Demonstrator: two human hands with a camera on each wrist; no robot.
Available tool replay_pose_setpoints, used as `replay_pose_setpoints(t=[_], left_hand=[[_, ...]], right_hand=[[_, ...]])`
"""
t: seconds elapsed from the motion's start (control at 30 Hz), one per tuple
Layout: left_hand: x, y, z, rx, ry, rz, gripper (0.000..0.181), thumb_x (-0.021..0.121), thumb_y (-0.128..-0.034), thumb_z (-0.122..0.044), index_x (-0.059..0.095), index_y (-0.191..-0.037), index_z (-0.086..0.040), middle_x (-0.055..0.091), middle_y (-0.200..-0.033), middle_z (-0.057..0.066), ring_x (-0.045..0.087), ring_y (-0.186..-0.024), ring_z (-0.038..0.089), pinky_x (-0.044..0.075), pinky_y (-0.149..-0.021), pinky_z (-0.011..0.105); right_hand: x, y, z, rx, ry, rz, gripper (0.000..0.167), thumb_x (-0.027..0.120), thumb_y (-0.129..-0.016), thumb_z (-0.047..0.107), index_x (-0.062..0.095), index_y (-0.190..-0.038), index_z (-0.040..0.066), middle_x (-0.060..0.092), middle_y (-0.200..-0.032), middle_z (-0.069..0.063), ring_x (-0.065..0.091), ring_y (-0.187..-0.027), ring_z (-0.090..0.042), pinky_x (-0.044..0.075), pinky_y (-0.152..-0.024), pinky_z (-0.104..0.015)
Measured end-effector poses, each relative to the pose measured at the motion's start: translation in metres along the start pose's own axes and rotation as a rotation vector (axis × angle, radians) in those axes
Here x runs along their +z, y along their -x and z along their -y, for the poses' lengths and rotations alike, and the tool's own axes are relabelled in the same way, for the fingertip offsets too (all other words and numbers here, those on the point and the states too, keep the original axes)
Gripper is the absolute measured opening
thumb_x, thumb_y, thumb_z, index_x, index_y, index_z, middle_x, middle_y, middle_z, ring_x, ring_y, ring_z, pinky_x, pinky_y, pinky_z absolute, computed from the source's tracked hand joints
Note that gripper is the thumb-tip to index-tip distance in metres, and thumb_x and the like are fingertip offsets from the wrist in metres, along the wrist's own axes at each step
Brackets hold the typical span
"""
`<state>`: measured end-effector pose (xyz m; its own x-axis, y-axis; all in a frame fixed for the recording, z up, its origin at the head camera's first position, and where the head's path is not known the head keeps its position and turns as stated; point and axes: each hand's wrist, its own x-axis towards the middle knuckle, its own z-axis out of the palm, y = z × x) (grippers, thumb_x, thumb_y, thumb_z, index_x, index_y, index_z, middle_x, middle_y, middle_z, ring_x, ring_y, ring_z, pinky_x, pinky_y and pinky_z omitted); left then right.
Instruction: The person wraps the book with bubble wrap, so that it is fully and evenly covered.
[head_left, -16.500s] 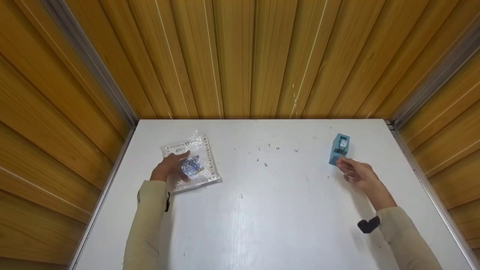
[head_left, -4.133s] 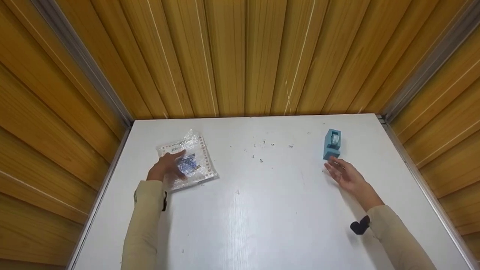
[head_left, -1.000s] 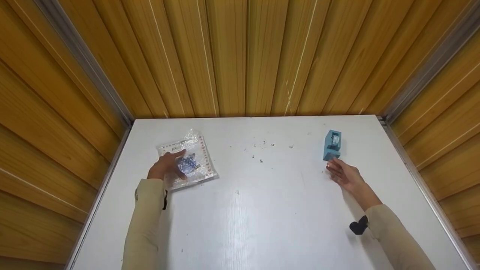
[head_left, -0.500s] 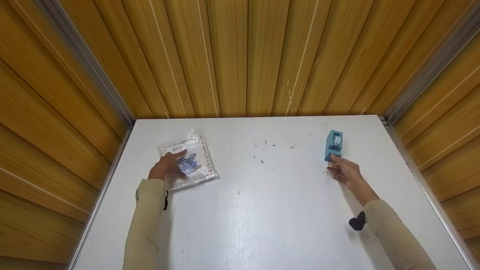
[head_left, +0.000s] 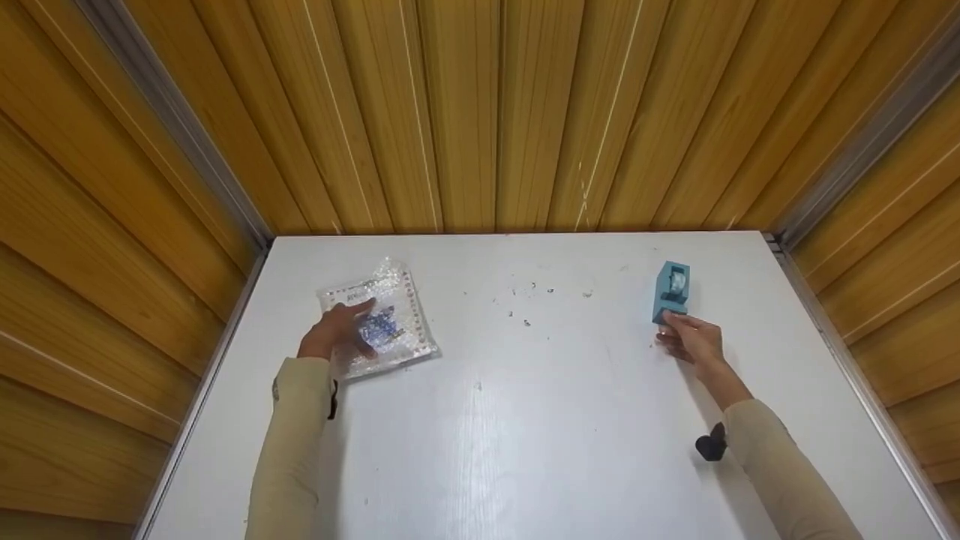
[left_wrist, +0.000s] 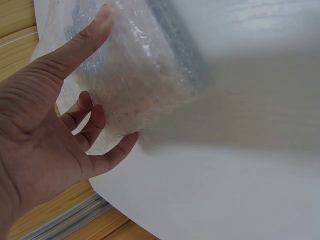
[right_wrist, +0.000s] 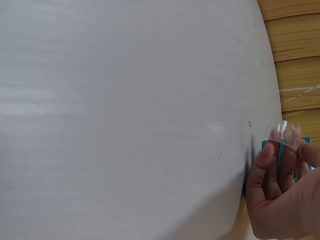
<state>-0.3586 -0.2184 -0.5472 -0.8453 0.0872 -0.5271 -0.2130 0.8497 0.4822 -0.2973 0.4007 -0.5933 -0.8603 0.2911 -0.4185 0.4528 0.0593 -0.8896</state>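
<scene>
In the head view my left hand (head_left: pixel 335 332) rests on a flat bubble-wrapped package (head_left: pixel 412 319), its thumb and a finger spread over the blue picture. The left wrist view shows the thumb on the clear bubble wrap (left_wrist: pixel 145 65) and the other fingertips against the package's edge. On the right, my right hand (head_left: pixel 697 341) is at the near end of a blue tape dispenser (head_left: pixel 663 292) that stands on the table. Its thumb and fingers pinch a short strip of clear tape (right_wrist: pixel 285 134). Whether that strip still joins the roll is hidden.
A white table (head_left: pixel 480 450) lies under everything, with small dark specks (head_left: pixel 526 322) near its middle. Wood-patterned panels (head_left: pixel 465 112) rise at the back and both sides. A black wrist camera (head_left: pixel 710 444) sticks out from the right sleeve.
Seconds ago the right fingers were spread apart near the dispenser; now they are drawn together at its near end. The left hand and package stay in place; the view shifts slightly.
</scene>
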Motion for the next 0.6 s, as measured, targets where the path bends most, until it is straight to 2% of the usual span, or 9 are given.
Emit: replay_pose_setpoints(t=[0.07, 0.13, 0.27, 0.37, 0.47, 0.6], left_hand=[[0.001, -0.001, 0.001, 0.015, 0.0, 0.001, 0.114, 0.089, -0.0752, -0.018, 0.018, -0.164, -0.032, -0.001, -0.17, 0.028, 0.0, -0.153, 0.057, 0.013, -0.119, 0.076], [0.003, -0.002, 0.003, 0.031, -0.013, 0.003, 0.114, 0.09, -0.0754, -0.018, 0.019, -0.164, -0.03, -0.001, -0.169, 0.03, 0.0, -0.153, 0.058, 0.014, -0.119, 0.076], [0.006, -0.002, 0.007, 0.051, -0.07, 0.016, 0.115, 0.091, -0.0747, -0.024, 0.019, -0.164, -0.028, 0.001, -0.168, 0.034, 0.003, -0.153, 0.059, 0.018, -0.119, 0.075], [0.005, -0.003, 0.007, 0.06, -0.082, 0.008, 0.115, 0.092, -0.0742, -0.025, 0.02, -0.164, -0.027, 0.002, -0.167, 0.034, 0.004, -0.152, 0.059, 0.018, -0.119, 0.075], [0.002, -0.005, 0.005, 0.047, -0.069, 0.006, 0.115, 0.092, -0.0744, -0.024, 0.019, -0.164, -0.029, 0.002, -0.168, 0.033, 0.004, -0.153, 0.058, 0.017, -0.119, 0.075], [-0.002, -0.008, 0.003, 0.028, -0.07, 0.014, 0.116, 0.091, -0.0749, -0.024, 0.017, -0.164, -0.03, 0.0, -0.169, 0.031, 0.002, -0.153, 0.057, 0.016, -0.119, 0.076]], right_hand=[[-0.001, -0.001, -0.005, -0.007, 0.012, -0.001, 0.048, 0.065, -0.1, 0.029, 0.058, -0.135, -0.004, 0.075, -0.076, 0.016, 0.073, -0.075, 0.001, 0.06, -0.073, -0.017], [-0.006, -0.001, -0.01, 0.007, -0.015, 0.037, 0.038, 0.064, -0.101, 0.026, 0.063, -0.127, -0.002, 0.076, -0.077, 0.014, 0.074, -0.076, 0.001, 0.06, -0.076, -0.016], [-0.016, 0.005, -0.011, 0.088, -0.184, 0.198, 0.023, 0.064, -0.101, 0.031, 0.073, -0.111, 0.013, 0.08, -0.085, 0.007, 0.077, -0.085, -0.005, 0.061, -0.083, -0.021], [-0.016, 0.013, -0.006, 0.117, -0.256, 0.29, 0.02, 0.064, -0.101, 0.033, 0.077, -0.108, 0.019, 0.08, -0.092, 0.005, 0.077, -0.091, -0.007, 0.061, -0.086, -0.022], [-0.01, 0.022, 0.003, 0.093, -0.283, 0.333, 0.017, 0.066, -0.1, 0.033, 0.076, -0.109, 0.023, 0.08, -0.097, 0.006, 0.076, -0.096, -0.006, 0.059, -0.088, -0.021], [0.0, 0.031, 0.015, 0.028, -0.276, 0.346, 0.011, 0.068, -0.099, 0.029, 0.076, -0.107, 0.027, 0.08, -0.101, 0.008, 0.075, -0.099, -0.006, 0.058, -0.094, -0.022]])
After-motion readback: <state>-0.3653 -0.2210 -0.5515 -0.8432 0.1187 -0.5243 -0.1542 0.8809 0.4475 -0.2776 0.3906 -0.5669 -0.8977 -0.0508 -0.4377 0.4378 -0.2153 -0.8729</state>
